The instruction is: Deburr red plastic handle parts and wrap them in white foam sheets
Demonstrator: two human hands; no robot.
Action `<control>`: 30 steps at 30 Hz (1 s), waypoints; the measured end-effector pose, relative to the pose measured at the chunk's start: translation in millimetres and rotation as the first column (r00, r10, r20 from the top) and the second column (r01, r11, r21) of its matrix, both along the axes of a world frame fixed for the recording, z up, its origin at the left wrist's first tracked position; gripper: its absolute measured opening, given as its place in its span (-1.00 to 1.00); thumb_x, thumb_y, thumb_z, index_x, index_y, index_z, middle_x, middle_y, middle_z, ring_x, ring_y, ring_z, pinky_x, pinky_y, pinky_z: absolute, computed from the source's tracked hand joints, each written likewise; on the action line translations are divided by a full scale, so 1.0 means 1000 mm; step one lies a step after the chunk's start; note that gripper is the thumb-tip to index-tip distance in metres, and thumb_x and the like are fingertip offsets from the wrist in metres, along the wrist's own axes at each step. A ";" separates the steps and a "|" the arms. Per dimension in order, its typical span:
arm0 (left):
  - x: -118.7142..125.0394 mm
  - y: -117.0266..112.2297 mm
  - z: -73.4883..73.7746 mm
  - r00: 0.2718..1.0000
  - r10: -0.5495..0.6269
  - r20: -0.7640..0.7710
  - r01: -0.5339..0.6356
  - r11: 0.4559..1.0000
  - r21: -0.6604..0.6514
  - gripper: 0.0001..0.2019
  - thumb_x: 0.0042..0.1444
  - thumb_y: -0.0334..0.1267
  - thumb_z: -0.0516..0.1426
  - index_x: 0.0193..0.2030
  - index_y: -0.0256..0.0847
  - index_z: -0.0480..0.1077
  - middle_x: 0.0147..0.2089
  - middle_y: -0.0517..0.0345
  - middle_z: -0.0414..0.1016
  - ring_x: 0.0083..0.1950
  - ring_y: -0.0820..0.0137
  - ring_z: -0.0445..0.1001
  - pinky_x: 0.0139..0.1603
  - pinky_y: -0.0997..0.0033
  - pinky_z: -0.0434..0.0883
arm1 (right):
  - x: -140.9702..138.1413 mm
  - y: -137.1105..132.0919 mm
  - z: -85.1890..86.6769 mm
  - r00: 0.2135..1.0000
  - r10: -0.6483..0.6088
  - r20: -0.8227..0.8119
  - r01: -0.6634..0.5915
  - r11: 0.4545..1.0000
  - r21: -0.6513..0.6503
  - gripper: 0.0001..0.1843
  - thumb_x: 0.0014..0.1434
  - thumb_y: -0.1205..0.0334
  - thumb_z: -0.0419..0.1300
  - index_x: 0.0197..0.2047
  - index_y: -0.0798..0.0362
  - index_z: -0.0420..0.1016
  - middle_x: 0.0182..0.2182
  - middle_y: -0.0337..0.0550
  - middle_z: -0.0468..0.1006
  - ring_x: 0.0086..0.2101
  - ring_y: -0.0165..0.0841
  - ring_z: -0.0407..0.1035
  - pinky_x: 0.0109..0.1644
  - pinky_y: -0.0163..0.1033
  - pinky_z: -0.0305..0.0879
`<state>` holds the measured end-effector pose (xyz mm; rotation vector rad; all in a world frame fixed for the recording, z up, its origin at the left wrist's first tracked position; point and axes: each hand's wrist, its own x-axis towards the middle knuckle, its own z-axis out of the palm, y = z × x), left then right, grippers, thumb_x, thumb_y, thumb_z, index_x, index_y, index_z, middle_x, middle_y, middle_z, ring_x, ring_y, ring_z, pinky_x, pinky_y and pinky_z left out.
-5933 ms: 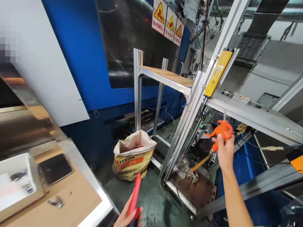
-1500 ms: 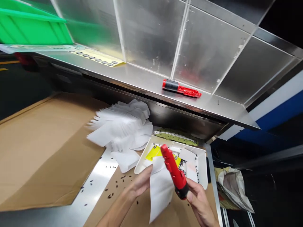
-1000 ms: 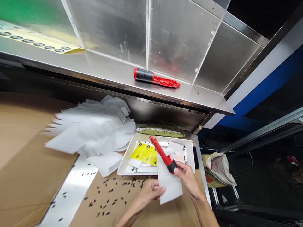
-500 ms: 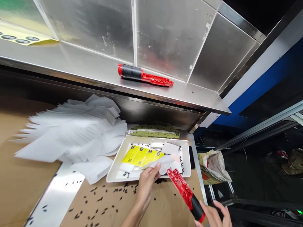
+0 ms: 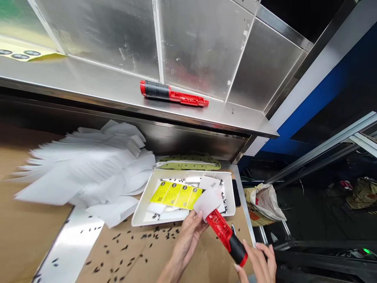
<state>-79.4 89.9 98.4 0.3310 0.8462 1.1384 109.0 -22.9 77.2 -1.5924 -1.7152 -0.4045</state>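
My left hand (image 5: 191, 232) pinches a small white packing bag (image 5: 207, 202) over the front edge of the tray. In my right hand (image 5: 259, 259) is a red and black plastic tool housing (image 5: 220, 228), gripped by its black, red-rimmed end. The far red end of the housing is covered by the white bag; whether it is inside or only behind, I cannot tell. Beneath the bag stands a white tray (image 5: 138, 212) with a yellow label sheet (image 5: 173, 194), white pieces and small black bits.
A similar red and black housing (image 5: 173, 93) lies on the steel shelf (image 5: 112, 94). At left spreads a heap of white packing bags (image 5: 85, 161). Small black pieces (image 5: 125, 247) litter the brown table covering. Behind the tray lies a green strip (image 5: 188, 162); an open sack (image 5: 265, 202) stands at right.
The housing and the white bag have come together, and the bag now covers the housing's red tip. My left hand has moved slightly right; the view has shifted a little.
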 end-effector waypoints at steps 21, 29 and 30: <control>0.000 -0.061 -0.002 0.954 -0.152 0.257 0.161 0.987 -0.015 -0.40 -0.57 -0.13 0.58 -0.27 -0.27 0.61 -0.09 -0.16 0.67 0.24 -0.16 0.43 0.31 -0.03 0.31 | -0.022 -0.008 0.047 0.979 0.108 -0.171 -0.104 0.994 0.028 -0.54 0.32 -0.05 0.13 0.19 -0.02 0.36 -0.25 -0.04 0.64 -0.09 0.00 0.42 0.31 0.40 -0.08; 0.016 -0.084 0.005 0.801 0.102 0.590 0.088 0.954 -0.285 -0.65 -0.10 -0.23 0.47 -0.17 -0.28 0.58 -0.17 0.04 0.71 -0.18 0.33 0.65 -0.18 0.44 0.56 | -0.032 -0.008 0.068 0.970 0.193 -0.150 -0.204 0.977 -0.059 -0.39 0.30 -0.12 0.17 0.28 0.01 0.26 -0.12 -0.01 0.65 0.09 0.04 0.35 0.32 0.36 -0.10; 0.019 -0.090 0.005 0.778 0.122 0.616 0.096 0.946 -0.310 -0.74 0.01 -0.24 0.41 -0.18 -0.30 0.57 -0.20 0.04 0.71 -0.22 0.34 0.66 -0.25 0.44 0.56 | -0.029 -0.008 0.069 0.965 0.211 -0.157 -0.223 0.972 -0.066 -0.43 0.31 -0.10 0.16 0.27 0.00 0.28 -0.07 0.00 0.63 0.13 0.02 0.33 0.30 0.31 -0.02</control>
